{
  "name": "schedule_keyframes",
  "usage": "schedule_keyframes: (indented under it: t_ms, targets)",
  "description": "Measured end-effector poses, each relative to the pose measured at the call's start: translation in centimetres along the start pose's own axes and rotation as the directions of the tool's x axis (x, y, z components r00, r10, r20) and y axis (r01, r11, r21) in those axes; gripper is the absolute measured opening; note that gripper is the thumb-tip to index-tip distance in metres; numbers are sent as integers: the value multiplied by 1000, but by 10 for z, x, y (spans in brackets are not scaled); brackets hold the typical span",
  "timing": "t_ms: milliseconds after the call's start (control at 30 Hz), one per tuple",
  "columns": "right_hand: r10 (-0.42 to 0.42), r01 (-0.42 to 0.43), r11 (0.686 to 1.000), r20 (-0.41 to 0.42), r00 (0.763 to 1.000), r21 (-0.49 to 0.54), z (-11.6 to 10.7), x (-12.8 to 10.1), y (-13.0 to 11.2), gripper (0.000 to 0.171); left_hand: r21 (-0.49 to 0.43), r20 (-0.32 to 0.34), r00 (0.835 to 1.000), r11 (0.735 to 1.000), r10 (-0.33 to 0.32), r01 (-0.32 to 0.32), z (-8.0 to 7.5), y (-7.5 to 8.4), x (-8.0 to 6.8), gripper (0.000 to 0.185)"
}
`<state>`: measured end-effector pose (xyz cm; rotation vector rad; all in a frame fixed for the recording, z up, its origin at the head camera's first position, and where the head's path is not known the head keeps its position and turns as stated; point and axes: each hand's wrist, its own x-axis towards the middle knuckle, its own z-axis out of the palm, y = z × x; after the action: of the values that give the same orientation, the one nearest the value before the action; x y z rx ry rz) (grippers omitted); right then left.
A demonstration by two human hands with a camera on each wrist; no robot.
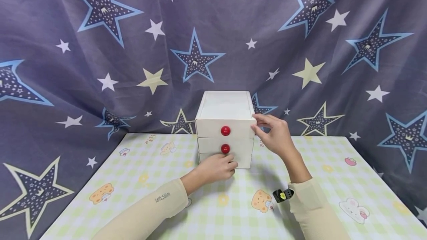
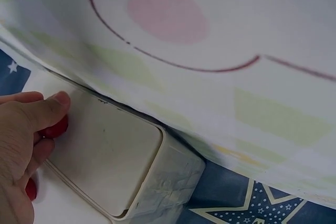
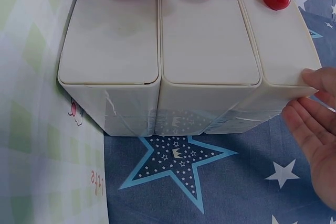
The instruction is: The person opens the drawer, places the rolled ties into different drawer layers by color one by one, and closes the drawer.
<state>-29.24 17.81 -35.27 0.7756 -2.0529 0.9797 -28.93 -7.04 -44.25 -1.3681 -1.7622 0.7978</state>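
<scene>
A small white drawer cabinet (image 1: 227, 105) with three stacked drawers stands on the table, all of them looking closed. Red round knobs mark the top drawer (image 1: 210, 129) and the middle drawer (image 1: 208, 145). My left hand (image 1: 218, 168) pinches the bottom drawer's red knob (image 2: 56, 128) between thumb and fingers; in the head view the hand hides that knob. At the cabinet's upper right front corner, my right hand (image 1: 275, 134) grips the edge, thumb on the front face and fingers on the side, as the right wrist view (image 3: 320, 129) shows.
A pale green checked tablecloth (image 1: 133, 203) with cartoon prints covers the table. Behind it hangs a dark blue curtain (image 1: 133, 66) with stars. A black strap with a yellow charm (image 1: 282, 195) is beside the right sleeve cuff.
</scene>
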Motion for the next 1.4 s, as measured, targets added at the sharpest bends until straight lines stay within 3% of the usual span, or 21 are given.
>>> schedule_keyframes:
  t_ms: [533, 867, 1200, 1400]
  targets:
    - [9, -9, 1000, 7, 1000, -1, -1, -5, 1, 34, -4, 81, 997, 1000, 2, -2, -6, 4, 3, 14]
    - [5, -5, 1000, 1, 1000, -13, -6, -8, 7, 34, -46, 95, 995, 999, 0, 5, -10, 6, 9, 12]
    - [-22, 21, 999, -44, 999, -25, -12, -13, 16, 27, -177, 10, 995, 979, -102, 102, -21, 6, 16, 14]
    - [57, -56, 994, 10, 998, -95, -14, -19, 19, 27, -300, -74, 973, 935, -218, 187, -36, -5, 10, 15]
